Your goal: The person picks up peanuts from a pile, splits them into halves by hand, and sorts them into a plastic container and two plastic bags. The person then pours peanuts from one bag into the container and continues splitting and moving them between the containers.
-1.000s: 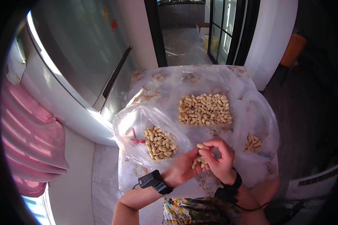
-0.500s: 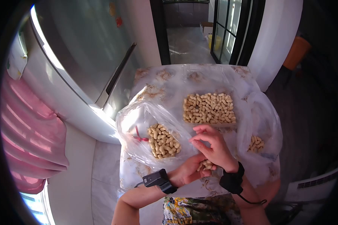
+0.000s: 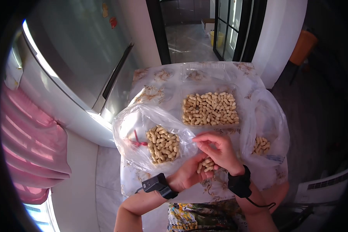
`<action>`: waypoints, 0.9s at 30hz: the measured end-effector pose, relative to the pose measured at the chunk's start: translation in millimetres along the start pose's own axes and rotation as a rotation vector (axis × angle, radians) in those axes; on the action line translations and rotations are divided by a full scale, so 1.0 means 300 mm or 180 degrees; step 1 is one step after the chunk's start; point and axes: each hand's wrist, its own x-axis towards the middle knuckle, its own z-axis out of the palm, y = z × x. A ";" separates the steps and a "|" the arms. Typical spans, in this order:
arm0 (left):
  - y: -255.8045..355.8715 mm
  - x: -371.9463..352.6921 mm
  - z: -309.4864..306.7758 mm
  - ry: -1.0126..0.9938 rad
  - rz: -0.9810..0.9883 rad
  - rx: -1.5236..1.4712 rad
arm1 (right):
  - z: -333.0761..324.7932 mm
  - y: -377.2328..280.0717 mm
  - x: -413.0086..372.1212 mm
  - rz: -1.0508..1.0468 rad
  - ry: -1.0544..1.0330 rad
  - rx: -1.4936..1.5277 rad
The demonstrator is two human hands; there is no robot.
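Pale peanuts fill the cupped left hand; right hand grip pinched narrow above them

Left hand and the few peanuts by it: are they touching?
Touching. The head view shows the peanuts lying in the cupped palm of the left hand, with the right hand arched over them.

Tray of peanuts lies between two bags.

Bag is seen as clear glossy plastic, crinkled; peanuts are noted with rough matt shells; table cover is glossy plastic over patterned cloth; fridge is smooth sheened metal; curtain is matt pink cloth.
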 end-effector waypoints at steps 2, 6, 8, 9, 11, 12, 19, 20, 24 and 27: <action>0.008 -0.004 0.023 -0.0125 0.0464 -0.0200 | -0.003 0.000 -0.001 0.0008 0.0270 0.0159; 0.028 -0.026 0.049 -0.0087 0.0901 -0.0647 | -0.039 -0.006 0.001 -0.0350 0.0328 0.0197; 0.025 -0.015 0.015 -0.0500 0.0956 -0.0854 | -0.049 -0.046 -0.007 -0.0195 0.0195 0.0264; 0.028 -0.015 0.028 -0.0332 0.0937 -0.0698 | -0.050 -0.066 -0.010 0.0123 -0.0078 0.0408; 0.027 -0.017 0.028 -0.0161 0.0916 -0.0541 | -0.049 -0.053 -0.008 -0.0036 -0.0514 0.0016; 0.024 -0.018 0.016 -0.0201 0.0849 -0.0645 | -0.050 -0.043 -0.008 -0.0037 -0.0514 0.0017; 0.021 0.000 -0.044 -0.0737 0.0772 -0.1023 | -0.037 -0.010 -0.018 -0.0349 -0.0883 -0.0803; 0.020 0.002 -0.044 -0.0740 0.0770 -0.1023 | -0.037 -0.008 -0.019 -0.0205 -0.0941 -0.0732; 0.023 0.001 0.010 -0.0295 0.0866 -0.0660 | -0.031 -0.011 -0.010 -0.0341 -0.0803 -0.0681; 0.031 -0.011 0.045 -0.0186 0.0914 -0.0481 | -0.021 -0.056 -0.008 -0.0055 -0.0221 -0.0176</action>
